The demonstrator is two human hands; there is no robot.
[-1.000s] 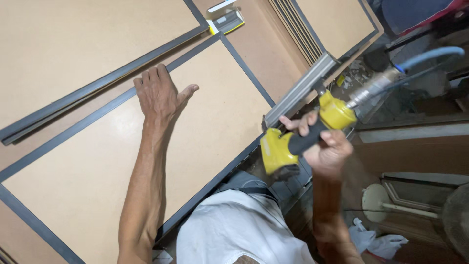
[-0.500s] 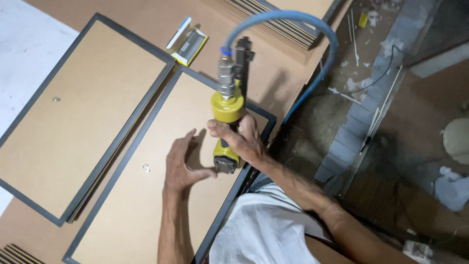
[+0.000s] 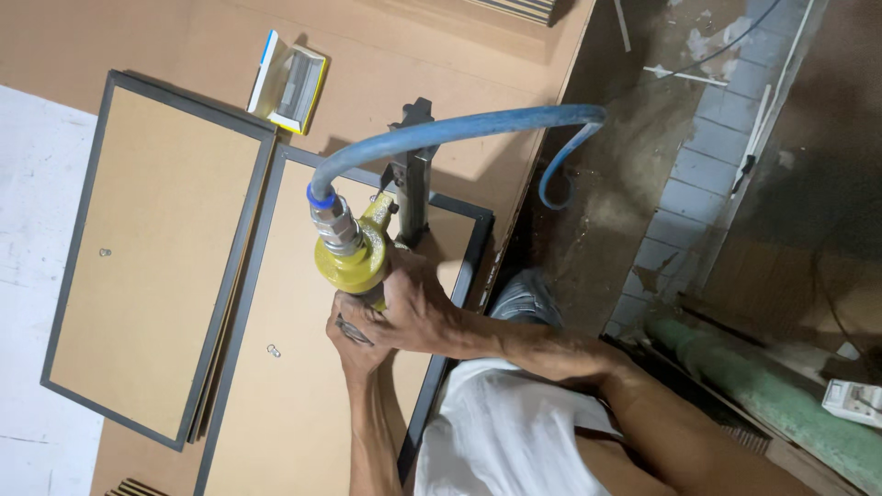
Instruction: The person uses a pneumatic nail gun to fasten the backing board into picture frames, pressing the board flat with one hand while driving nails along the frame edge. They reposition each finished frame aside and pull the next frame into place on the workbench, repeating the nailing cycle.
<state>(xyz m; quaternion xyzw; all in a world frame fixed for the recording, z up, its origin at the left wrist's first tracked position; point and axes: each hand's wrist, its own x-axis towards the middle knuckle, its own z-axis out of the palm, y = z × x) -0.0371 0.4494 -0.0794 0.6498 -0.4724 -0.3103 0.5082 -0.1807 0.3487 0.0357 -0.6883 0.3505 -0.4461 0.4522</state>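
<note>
Two framed boards (image 3: pixel 152 262), one yellow air stapler (image 3: pixel 354 262), one blue hose (image 3: pixel 441 138), one small box (image 3: pixel 289 81).

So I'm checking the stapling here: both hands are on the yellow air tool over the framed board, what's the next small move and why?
Probably press the yellow pneumatic stapler squarely down and fire. The right hand wraps its handle, the left hand steadies below, and the nose sits near the dark frame edge of the brown backing board.

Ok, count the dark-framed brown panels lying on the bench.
2. One framed panel lies at left, beside the other framed panel, which sits under both hands and the yellow air tool. More may lie out of view.
</note>
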